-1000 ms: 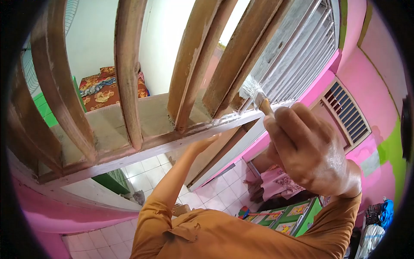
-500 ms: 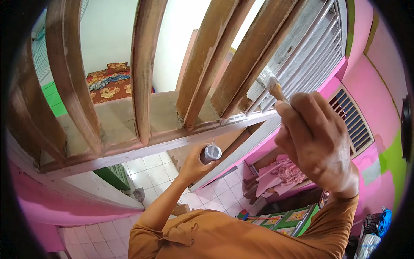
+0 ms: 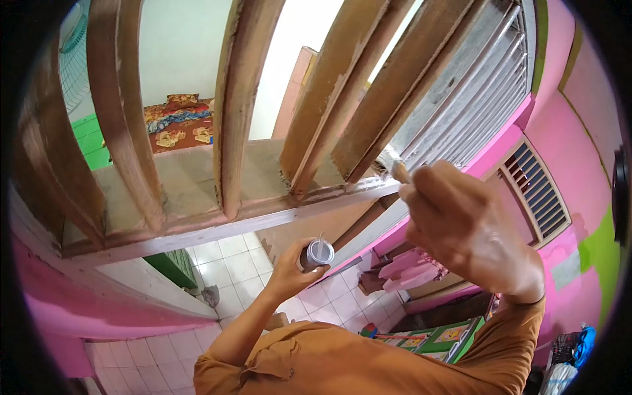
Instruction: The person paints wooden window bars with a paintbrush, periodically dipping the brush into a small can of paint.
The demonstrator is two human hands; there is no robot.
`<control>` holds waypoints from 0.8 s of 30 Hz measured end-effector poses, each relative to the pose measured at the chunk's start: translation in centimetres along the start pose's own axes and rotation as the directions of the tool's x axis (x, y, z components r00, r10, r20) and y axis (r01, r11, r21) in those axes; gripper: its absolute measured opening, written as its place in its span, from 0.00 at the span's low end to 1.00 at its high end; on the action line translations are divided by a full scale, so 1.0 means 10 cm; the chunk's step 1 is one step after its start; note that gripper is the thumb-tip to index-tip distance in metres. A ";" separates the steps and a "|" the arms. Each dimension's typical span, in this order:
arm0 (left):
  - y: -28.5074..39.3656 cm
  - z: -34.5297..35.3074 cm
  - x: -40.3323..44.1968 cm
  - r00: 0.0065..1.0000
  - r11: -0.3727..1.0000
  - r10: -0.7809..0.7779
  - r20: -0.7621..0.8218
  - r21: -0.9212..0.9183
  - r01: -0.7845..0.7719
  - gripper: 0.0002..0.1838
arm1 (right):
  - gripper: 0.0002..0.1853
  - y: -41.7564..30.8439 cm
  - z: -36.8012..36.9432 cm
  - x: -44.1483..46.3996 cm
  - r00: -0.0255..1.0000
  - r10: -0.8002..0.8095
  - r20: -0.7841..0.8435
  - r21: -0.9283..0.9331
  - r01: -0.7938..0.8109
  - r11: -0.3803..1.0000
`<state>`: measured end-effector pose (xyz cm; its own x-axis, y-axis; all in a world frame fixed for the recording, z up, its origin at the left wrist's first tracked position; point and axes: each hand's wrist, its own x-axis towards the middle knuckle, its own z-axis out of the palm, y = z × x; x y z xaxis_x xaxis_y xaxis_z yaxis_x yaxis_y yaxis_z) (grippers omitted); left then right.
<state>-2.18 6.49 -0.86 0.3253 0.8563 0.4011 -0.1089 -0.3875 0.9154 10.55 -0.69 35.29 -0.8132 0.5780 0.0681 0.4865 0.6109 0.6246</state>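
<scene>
A paintbrush (image 3: 397,170) with pale bristles is held by its handle in my closed right hand (image 3: 464,227). Its bristles are at the lower end of a brown wooden slat (image 3: 401,85), by the beam (image 3: 263,222) with white paint along its front edge; whether they touch is hard to tell. Below the beam, my left hand (image 3: 288,270) is wrapped round a small cup (image 3: 318,253) with a whitish inside and a thin stick standing in it. White metal-looking bars (image 3: 477,85) run past the brush on the right.
More upright slats (image 3: 125,118) line the opening. Through them a bed with a patterned cover (image 3: 181,135) and a fan (image 3: 74,59) show. Pink walls (image 3: 59,296) and a louvred vent (image 3: 536,187) surround me. Green furniture (image 3: 438,339) stands on the tiled floor (image 3: 230,273) below.
My right hand has moved left and down with the paintbrush, from the bars to the foot of the slat. My left hand with the cup has shifted slightly downward. The view has shifted a little.
</scene>
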 end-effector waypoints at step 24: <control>0.18 -0.12 -0.09 1.000 0.999 -0.027 0.016 -0.021 0.028 0.35 | 0.17 0.02 0.00 0.10 0.985 0.123 -0.118 0.022 -0.121 0.992</control>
<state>-3.80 5.46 0.53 0.3429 0.8611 0.3756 -0.1195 -0.3566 0.9266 9.82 -0.01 35.49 -0.7793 0.5806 0.2358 0.5882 0.5479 0.5948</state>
